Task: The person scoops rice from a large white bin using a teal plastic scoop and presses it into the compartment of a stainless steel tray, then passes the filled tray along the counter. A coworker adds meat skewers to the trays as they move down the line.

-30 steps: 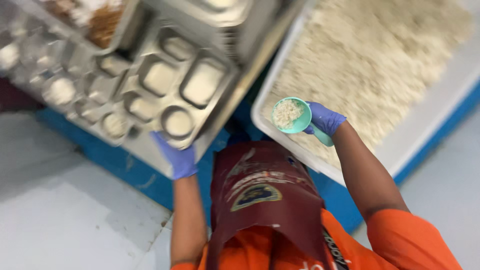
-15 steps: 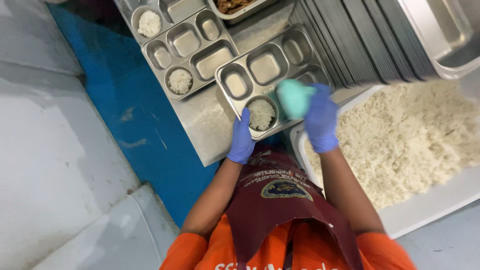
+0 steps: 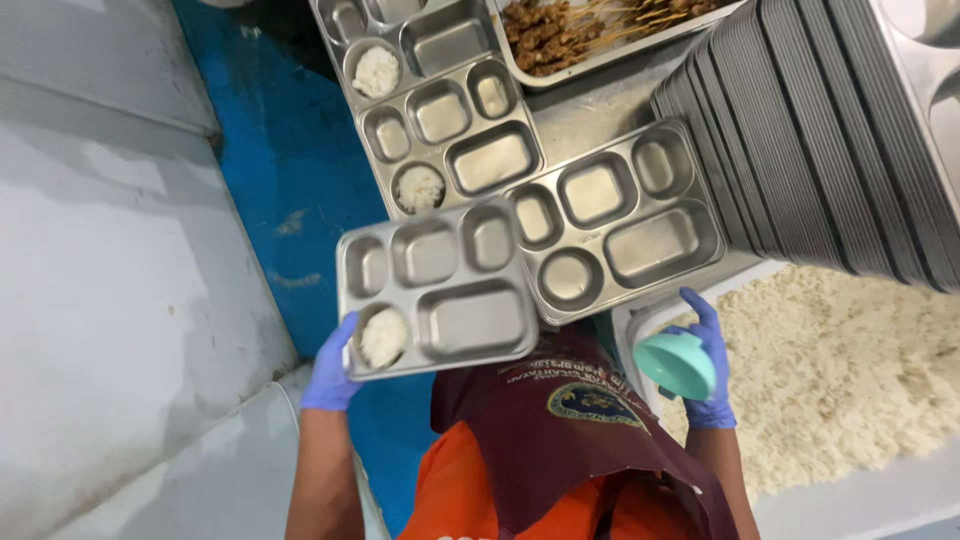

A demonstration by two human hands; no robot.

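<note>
Since half a second ago, the compartmented stainless-steel meal tray with a mound of white rice in its round well [image 3: 437, 298] has come off the spot in front of me and now hangs in my left hand [image 3: 330, 368], which grips its near-left corner with the thumb curled over the rim beside the rice. My right hand [image 3: 706, 362] has pulled away from it and is closed around a small teal plastic scoop [image 3: 676, 364], held over the near edge of the large white tub of cooked rice [image 3: 850, 370]. Next to the lifted tray, on its right and slightly overlapped by it, an empty steel tray [image 3: 620, 215] sits on the desk [image 3: 590, 100]. The carried tray's long axis runs left to right across my body, and two more rice-filled trays [image 3: 440, 110] lie just beyond its far edge, toward the upper left, so my left hand is the nearer one to that row. Beyond them sits a pan of skewered meat [image 3: 570, 30], and a tall slanted stack of steel trays [image 3: 810, 140] stands above the rice tub.
</note>
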